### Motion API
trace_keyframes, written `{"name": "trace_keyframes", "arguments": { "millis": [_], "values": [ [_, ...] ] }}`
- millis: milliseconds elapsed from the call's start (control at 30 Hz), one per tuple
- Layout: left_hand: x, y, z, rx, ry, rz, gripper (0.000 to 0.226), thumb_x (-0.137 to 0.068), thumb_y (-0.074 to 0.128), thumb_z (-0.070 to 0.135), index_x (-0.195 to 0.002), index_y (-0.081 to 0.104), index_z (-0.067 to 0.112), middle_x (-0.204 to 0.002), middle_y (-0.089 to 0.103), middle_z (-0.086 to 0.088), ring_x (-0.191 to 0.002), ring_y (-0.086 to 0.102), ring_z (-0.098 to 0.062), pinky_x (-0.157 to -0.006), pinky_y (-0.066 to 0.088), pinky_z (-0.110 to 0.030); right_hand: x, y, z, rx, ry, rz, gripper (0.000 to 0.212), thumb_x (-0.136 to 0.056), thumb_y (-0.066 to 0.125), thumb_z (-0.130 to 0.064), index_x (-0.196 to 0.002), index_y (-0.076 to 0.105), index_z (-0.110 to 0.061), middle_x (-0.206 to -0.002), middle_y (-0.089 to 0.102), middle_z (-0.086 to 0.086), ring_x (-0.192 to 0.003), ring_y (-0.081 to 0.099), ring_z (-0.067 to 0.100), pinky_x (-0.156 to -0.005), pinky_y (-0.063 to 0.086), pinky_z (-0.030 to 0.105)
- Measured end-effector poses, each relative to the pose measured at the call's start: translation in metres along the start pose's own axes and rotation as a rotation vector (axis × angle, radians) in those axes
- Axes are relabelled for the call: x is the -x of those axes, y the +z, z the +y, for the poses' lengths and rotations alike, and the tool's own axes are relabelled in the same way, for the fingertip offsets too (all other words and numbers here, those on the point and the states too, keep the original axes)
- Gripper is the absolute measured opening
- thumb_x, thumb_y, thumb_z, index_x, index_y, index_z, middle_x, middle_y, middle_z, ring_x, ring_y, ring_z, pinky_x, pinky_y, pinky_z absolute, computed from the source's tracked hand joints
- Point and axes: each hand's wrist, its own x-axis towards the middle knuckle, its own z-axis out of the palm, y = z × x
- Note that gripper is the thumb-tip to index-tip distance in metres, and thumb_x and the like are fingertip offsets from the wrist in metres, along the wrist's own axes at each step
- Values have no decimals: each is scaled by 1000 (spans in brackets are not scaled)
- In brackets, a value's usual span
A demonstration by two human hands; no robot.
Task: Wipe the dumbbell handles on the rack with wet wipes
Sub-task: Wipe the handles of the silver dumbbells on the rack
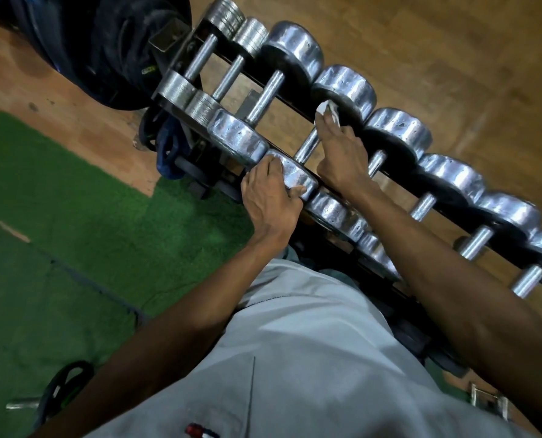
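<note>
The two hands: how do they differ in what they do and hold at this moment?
The right hand holds a white wet wipe on a dumbbell handle; the left hand holds no wipe. The left hand grips the near weight head; the right hand reaches farther. Both touch one dumbbell.

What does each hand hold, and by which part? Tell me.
Right hand pinches the wet wipe at the handle's far end. Left hand grips the same dumbbell's near head.

No readable text or numbers — dumbbells unmarked, shirt emblem wordless
</note>
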Motion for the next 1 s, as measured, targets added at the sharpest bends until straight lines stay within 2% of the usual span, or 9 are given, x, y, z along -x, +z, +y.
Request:
{"name": "trace_keyframes", "arguments": {
  "millis": [100, 300, 467, 600, 633, 733, 800, 867, 1000],
  "values": [
    [1, 0, 0, -1, 6, -3, 55, -75, 85, 42, -116, 61, 15, -122, 63, 1, -117, 57, -23, -105, 42, -42, -12, -9, 3, 55, -42, -102, 96, -80, 60, 2, -163, 16, -19, -173, 5, -4, -106, 63, 37, -69, 54, 43],
    [2, -1, 1, -42, 30, -3, 50, -73, 86, 41, -108, 59, 16, -113, 61, 2, -109, 58, -22, -102, 42, -41, -37, -29, -7, 26, -9, -153, 60, -87, 56, -5, -145, 49, -17, -151, 48, 7, -119, 60, 41, -90, 52, 49],
    [3, -2, 1, -31, 22, -4, 51, -73, 88, 40, -107, 59, 16, -115, 61, 2, -109, 57, -22, -98, 43, -39, -26, -27, 2, -248, -126, -336, 81, -78, 57, 3, -151, 46, -32, -145, 57, 0, -106, 69, 25, -81, 59, 38],
    [3, -2, 1, -32, 35, 0, 55, -74, 87, 42, -113, 58, 16, -115, 60, 2, -110, 57, -22, -97, 42, -37, -1, -10, 11, -191, -440, -371, 91, -75, 56, 5, -157, 40, -29, -159, 43, -4, -129, 59, 24, -84, 51, 27],
    [4, -2, 1, -39, 40, 2, 55, -74, 87, 42, -113, 58, 16, -114, 60, 2, -109, 57, -22, -97, 41, -37, 1, -11, 14, -102, -477, -329, 92, -74, 57, 5, -158, 37, -29, -163, 37, -8, -129, 59, 24, -73, 47, 23],
    [4, -1, 1, -56, 49, 6, 51, -74, 87, 41, -109, 58, 16, -113, 60, 2, -107, 57, -22, -96, 43, -38, -4, -17, 27, 175, -410, -178, 98, -78, 60, -2, -163, 20, -29, -171, 16, -12, -101, 69, 32, -50, 32, 24],
    [3, 0, 0, -67, 49, 5, 51, -74, 87, 42, -107, 58, 17, -115, 60, 3, -108, 57, -21, -98, 43, -38, -13, -23, 36, 218, -331, -80, 98, -80, 63, -3, -162, 14, -24, -172, 11, -6, -90, 68, 37, -51, 44, 33],
    [4, 0, 0, -78, 44, 9, 51, -74, 87, 44, -106, 57, 18, -114, 60, 4, -107, 57, -20, -98, 44, -38, -15, -25, 38, 187, -298, -78, 100, -79, 64, -1, -162, 12, -24, -172, 9, -5, -92, 66, 39, -54, 51, 40],
    [3, 0, 2, -75, 37, 13, 52, -73, 87, 43, -108, 58, 18, -115, 60, 3, -108, 57, -21, -96, 44, -39, 5, -17, 36, 36, -482, -215, 108, -75, 58, 2, -164, 10, -35, -171, 2, -19, -96, 69, 31, -53, 40, 29]
  ]
}}
